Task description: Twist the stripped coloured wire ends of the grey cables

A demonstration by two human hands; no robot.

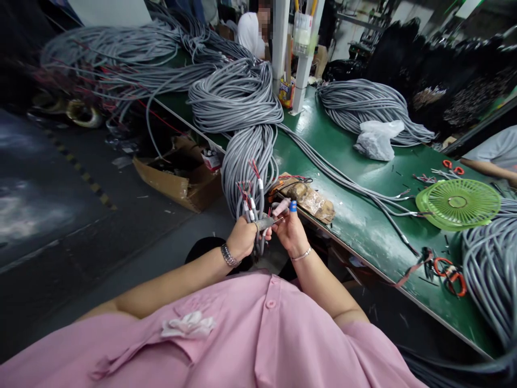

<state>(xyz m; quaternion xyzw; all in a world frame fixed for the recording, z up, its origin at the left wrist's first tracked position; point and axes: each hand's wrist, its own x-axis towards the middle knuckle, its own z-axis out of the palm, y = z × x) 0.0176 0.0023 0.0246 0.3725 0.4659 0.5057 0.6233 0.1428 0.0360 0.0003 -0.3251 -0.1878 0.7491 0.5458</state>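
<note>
My left hand [241, 237] is closed around the end of a grey cable [262, 222] just off the near edge of the green workbench [363, 215]. My right hand [288, 229], with blue tape on one fingertip, pinches the thin wires at that cable's tip. A thick bundle of grey cables [250, 156] hangs over the bench edge right above my hands, its ends showing red and white wires [247, 196].
Large coils of grey cable [238, 94] cover the bench's far end and more lie at the right [490, 264]. A green fan grille [458, 203], orange-handled scissors [450, 269], a white plastic bag [377, 139] and an open cardboard box [180, 175] on the floor. Other people work at the back and right.
</note>
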